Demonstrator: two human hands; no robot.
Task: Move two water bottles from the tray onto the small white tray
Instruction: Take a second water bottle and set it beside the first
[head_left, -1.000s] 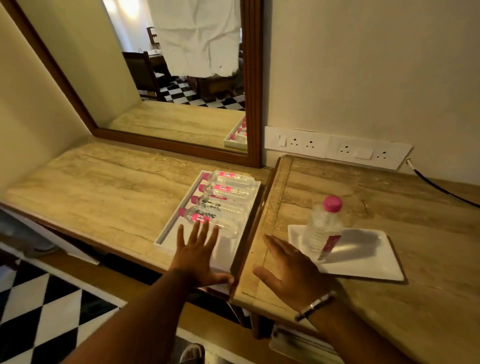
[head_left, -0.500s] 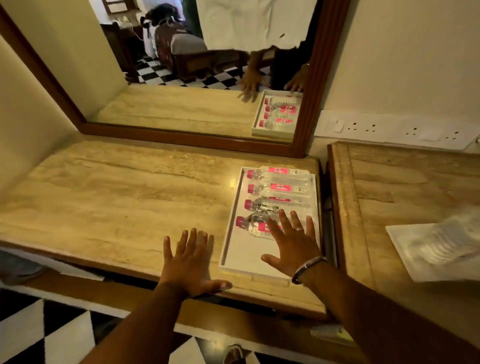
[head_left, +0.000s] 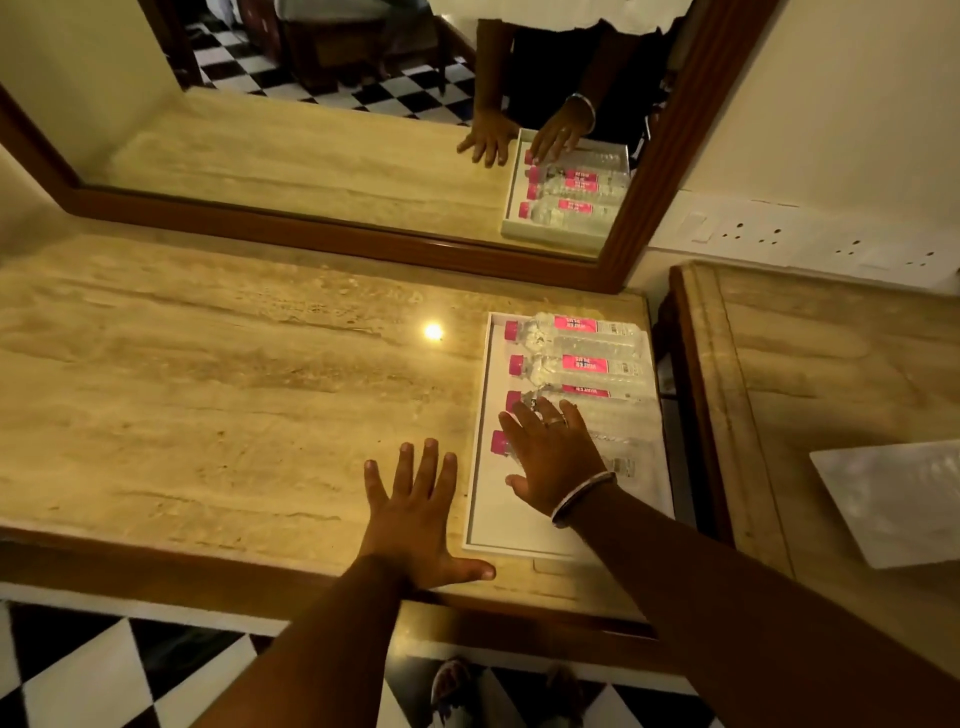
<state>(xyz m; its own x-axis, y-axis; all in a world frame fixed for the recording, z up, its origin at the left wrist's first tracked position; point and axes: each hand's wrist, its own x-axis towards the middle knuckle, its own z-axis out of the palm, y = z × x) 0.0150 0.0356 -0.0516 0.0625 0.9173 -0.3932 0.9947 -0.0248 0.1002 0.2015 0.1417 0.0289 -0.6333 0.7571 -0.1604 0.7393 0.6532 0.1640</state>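
A long white tray (head_left: 506, 527) lies on the stone counter and holds several clear water bottles with pink caps, all on their sides. My right hand (head_left: 553, 460) is spread palm down over the nearest bottle (head_left: 626, 456), fingers apart and reaching to the bottle behind it (head_left: 618, 413). Whether the palm presses on the nearest bottle I cannot tell. My left hand (head_left: 415, 512) lies flat and open on the counter just left of the tray. The small white tray (head_left: 893, 504) sits on the higher table at the right, cut off by the frame edge.
A wood-framed mirror (head_left: 332, 241) stands along the back of the counter (head_left: 208, 395). A narrow gap (head_left: 675, 415) separates the counter from the raised right table (head_left: 779, 364). Wall sockets (head_left: 810, 241) are behind it. Checkered floor lies below the front edge.
My right hand left the right table beside the small tray and came over the nearest bottle in the long tray. My left hand shifted off that tray onto the counter. The view swung left.
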